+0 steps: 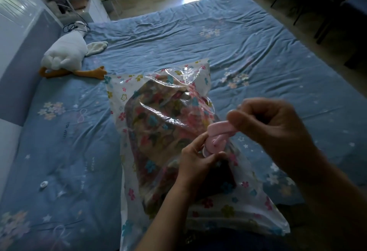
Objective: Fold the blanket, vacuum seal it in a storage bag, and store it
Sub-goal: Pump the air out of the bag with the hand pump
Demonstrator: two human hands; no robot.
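Your folded floral blanket [158, 129] sits inside the clear flower-printed plastic storage bag [117, 99], lying on the blue-sheeted bed [258, 62]. Your left hand [195, 161] pinches the base of a small pink plastic fitting [216, 136] on the bag; your right hand [272, 123] curls its fingers round the top.

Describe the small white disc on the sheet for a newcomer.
Start at the blue bed sheet. Left of the flowered storage bag, nearer than the plush goose, lies a small white disc. Unlike the printed flowers nearby, it is plain and round.
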